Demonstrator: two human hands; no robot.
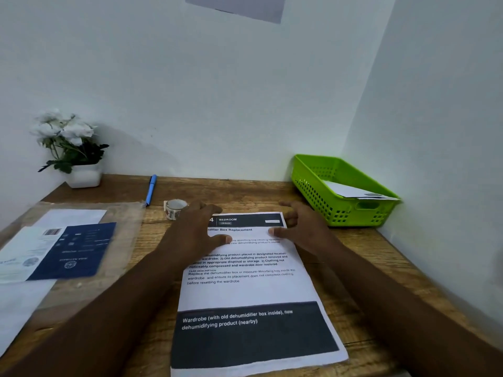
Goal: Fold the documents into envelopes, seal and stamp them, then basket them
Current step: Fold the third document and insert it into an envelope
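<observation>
Doc (253,289): "4 BEDROOM", "Box Replacement", "TASK DESCRIPTION", "Wardrobe…"; blue card txt illegible.

Single head view, looking forward and down over wooden desk (353,257), close, facing wall corner

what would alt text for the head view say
Both hands, left hand and right hand, rest flat on the far end of a printed document lying unfolded on a wooden desk. A green basket holding an envelope sits at right; tape roll, blue pen and flower pot behind.
</observation>
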